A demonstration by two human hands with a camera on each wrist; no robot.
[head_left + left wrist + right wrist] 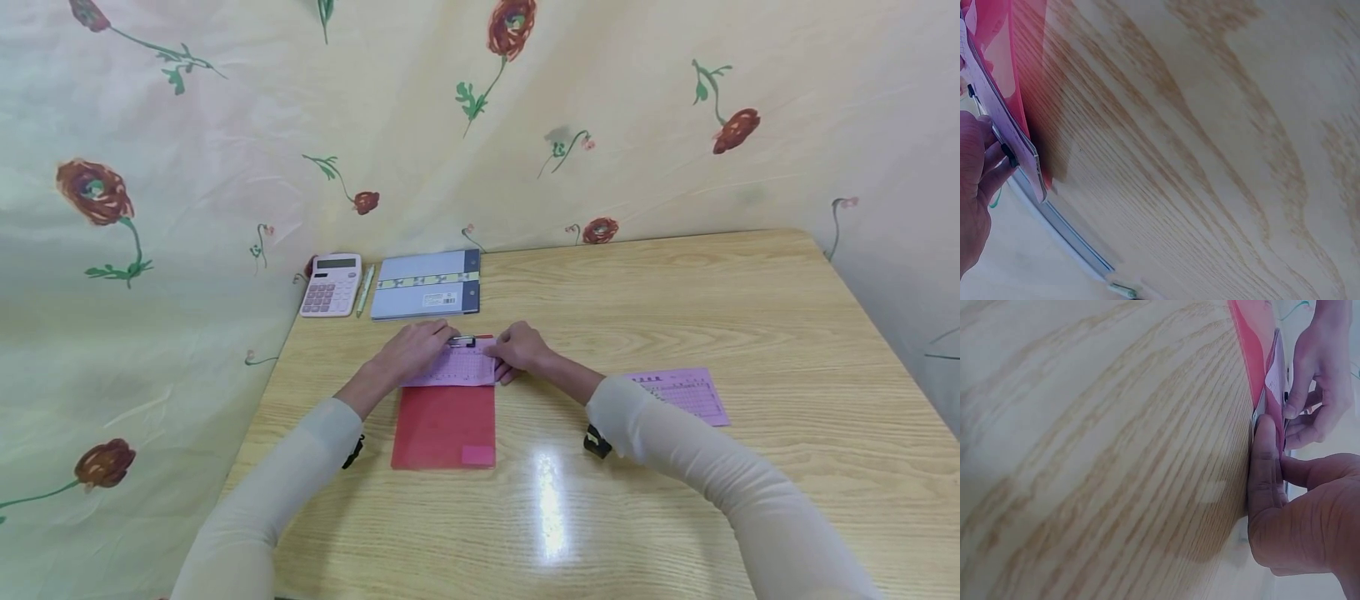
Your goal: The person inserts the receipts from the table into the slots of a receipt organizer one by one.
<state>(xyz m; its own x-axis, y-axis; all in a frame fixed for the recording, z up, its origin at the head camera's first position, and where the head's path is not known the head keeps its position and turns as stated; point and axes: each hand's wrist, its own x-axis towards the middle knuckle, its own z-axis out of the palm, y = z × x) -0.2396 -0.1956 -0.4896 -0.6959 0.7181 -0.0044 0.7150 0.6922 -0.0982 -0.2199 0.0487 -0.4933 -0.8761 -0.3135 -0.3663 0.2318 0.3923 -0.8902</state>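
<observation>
A red clipboard (442, 425) lies on the wooden table (675, 292) in front of me. A pink printed slip (453, 368) sits across its top, under the metal clip (462, 340). My left hand (420, 346) grips the clip from the left, its fingers curled round the clip's lever (1007, 153). My right hand (513, 352) pinches the slip's right edge. In the right wrist view the thumb (1264, 456) presses along the board's edge (1250, 337). The slip's upper left part is hidden under my left hand.
A second pink slip (682, 393) lies on the table to the right. At the back left, against a flowered cloth (187, 167), are a pink calculator (332, 285), a pen (364, 290) and a grey-blue notebook (427, 283).
</observation>
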